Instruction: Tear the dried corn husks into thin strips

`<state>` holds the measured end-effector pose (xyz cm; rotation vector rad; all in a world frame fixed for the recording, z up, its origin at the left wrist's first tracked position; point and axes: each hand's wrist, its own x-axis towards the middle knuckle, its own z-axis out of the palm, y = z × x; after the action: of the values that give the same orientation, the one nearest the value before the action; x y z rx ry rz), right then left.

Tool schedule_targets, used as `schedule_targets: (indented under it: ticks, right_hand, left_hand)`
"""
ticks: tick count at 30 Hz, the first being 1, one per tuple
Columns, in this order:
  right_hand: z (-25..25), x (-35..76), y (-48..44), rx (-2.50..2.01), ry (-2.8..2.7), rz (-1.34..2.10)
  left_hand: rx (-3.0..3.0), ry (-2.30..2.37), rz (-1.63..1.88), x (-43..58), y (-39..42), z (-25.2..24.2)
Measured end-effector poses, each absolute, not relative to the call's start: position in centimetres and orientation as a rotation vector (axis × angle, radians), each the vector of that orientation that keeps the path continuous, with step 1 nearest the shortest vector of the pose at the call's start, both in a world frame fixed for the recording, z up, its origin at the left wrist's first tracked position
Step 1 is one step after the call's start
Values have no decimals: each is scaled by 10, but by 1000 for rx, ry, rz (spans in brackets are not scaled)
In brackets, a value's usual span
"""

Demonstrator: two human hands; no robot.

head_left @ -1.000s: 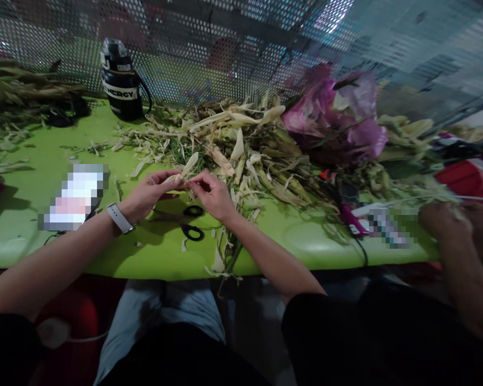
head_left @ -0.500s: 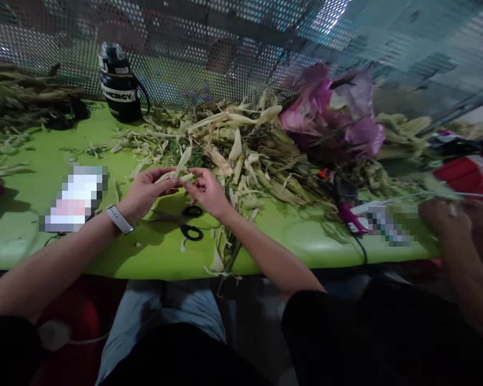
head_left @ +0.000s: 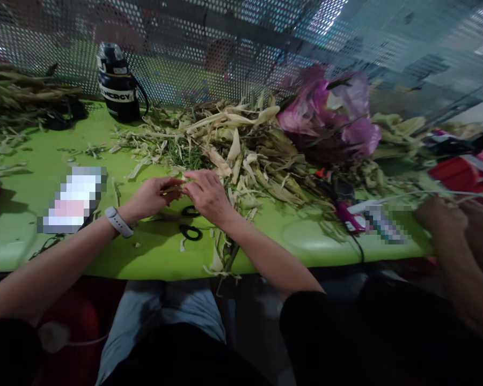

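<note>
Left hand (head_left: 147,198), right hand (head_left: 210,198): fingers (head_left: 197,178) curled, tips close together; whether they pinch anything is unclear. Husks (head_left: 235,145): heaped on the worktop (head_left: 145,257), just beyond both hands; likely light, pliant, easily torn lengthwise; best taken at the thicker end.

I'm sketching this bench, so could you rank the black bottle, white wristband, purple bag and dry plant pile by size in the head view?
Largest to smallest, as they look:
1. Dry plant pile
2. Purple bag
3. Black bottle
4. White wristband
</note>
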<state>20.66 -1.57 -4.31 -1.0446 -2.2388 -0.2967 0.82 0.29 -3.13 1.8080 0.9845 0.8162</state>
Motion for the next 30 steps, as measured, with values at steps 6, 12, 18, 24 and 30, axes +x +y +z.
schedule_targets:
  ticks: [6, 12, 18, 24, 30]
  right_hand:
    - [-44, 205, -16, -1159, -2093, 72]
    - [-35, 206, -15, -1018, -1776, 872]
    - [-38, 197, -17, -1013, -1394, 1227]
    - [-39, 191, -15, -996, -1248, 1334]
    - [-40, 189, -16, -989, -1202, 1289]
  left_hand:
    - [1727, 818, 817, 2, 3, -11]
    - [1587, 751, 787, -7, 2, 4]
    - [1558, 815, 889, 5, -2, -8]
    - [1587, 857, 930, 12, -7, -14]
    - [1451, 823, 969, 12, -10, -19]
